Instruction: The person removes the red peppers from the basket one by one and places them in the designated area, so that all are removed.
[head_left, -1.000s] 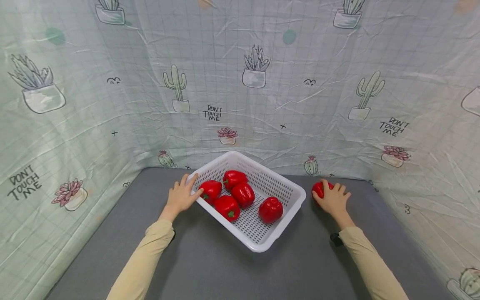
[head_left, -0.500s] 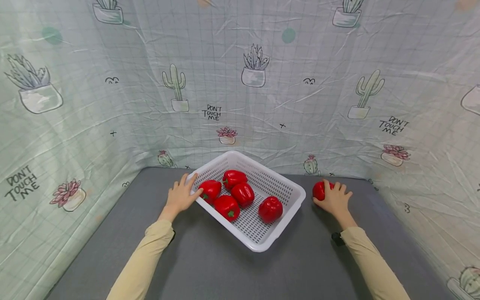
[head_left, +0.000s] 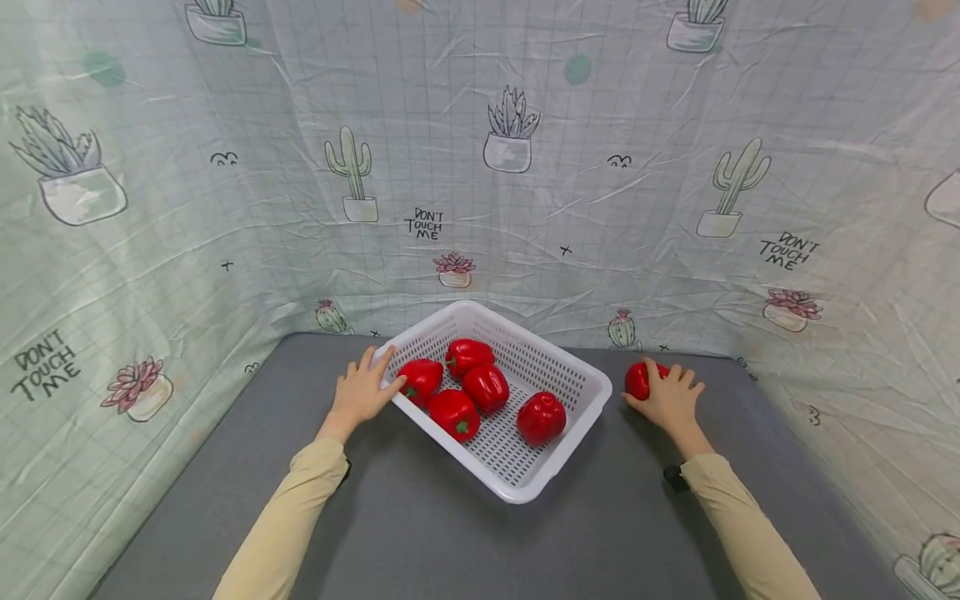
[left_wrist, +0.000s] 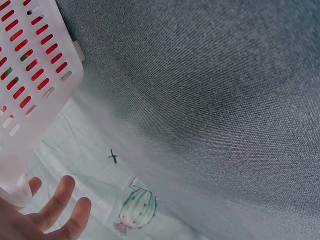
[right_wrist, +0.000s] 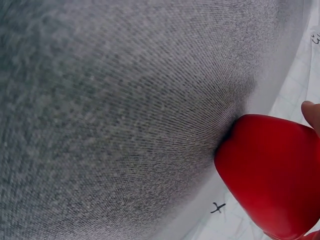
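In the head view, a white plastic basket [head_left: 501,483] with slotted walls sits at an angle on the grey table, holding several shiny red bell peppers [head_left: 486,388]. My left hand [head_left: 362,395] holds the basket's left corner, its thumb reaching over the rim. Outside the slotted wall [left_wrist: 37,65], the left wrist view shows some of its fingers [left_wrist: 59,200] loosely bent. To the right of the basket, my right hand [head_left: 671,403] grips another red bell pepper [head_left: 637,382], which rests on the table. In the right wrist view, that bell pepper [right_wrist: 270,170] mostly hides the hand, apart from a fingertip [right_wrist: 311,114].
The grey table [head_left: 420,533] extends in front of the basket and between the arms. A pale curtain [head_left: 570,192] printed with potted cacti encloses the back and both sides, close behind the basket and the right-hand pepper.
My right hand has shifted very slightly to the right with its fingers on the pepper. My left hand, the basket and the peppers in it stay where they were.
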